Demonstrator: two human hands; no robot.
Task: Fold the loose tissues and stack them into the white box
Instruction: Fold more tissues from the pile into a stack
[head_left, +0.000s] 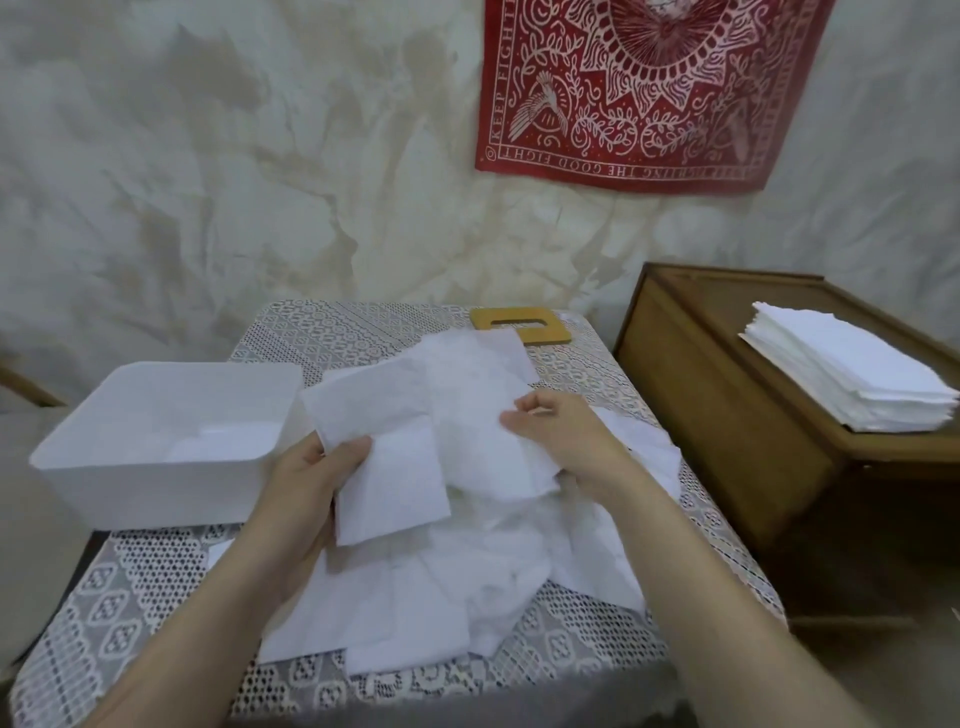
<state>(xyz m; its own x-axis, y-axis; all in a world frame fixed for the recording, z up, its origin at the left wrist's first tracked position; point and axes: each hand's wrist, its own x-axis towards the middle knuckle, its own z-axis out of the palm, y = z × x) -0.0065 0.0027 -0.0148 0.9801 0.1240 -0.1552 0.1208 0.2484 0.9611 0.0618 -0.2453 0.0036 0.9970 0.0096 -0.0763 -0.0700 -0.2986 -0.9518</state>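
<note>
A white box (130, 470) stands open at the table's left, with some white tissue lying at its bottom. My left hand (306, 483) grips a folded tissue (382, 441) just right of the box, thumb on top. My right hand (558, 434) pinches the edge of a larger loose tissue (478, 384) that hangs above the pile. A heap of loose tissues (467, 571) covers the middle of the table under both hands.
The table wears a lace cloth (130, 613). A wooden lid with a slot (519, 323) lies at the far edge. A brown wooden chest (727, 415) stands to the right, bearing a neat stack of tissues (852, 374). A red cloth (649, 88) hangs on the wall.
</note>
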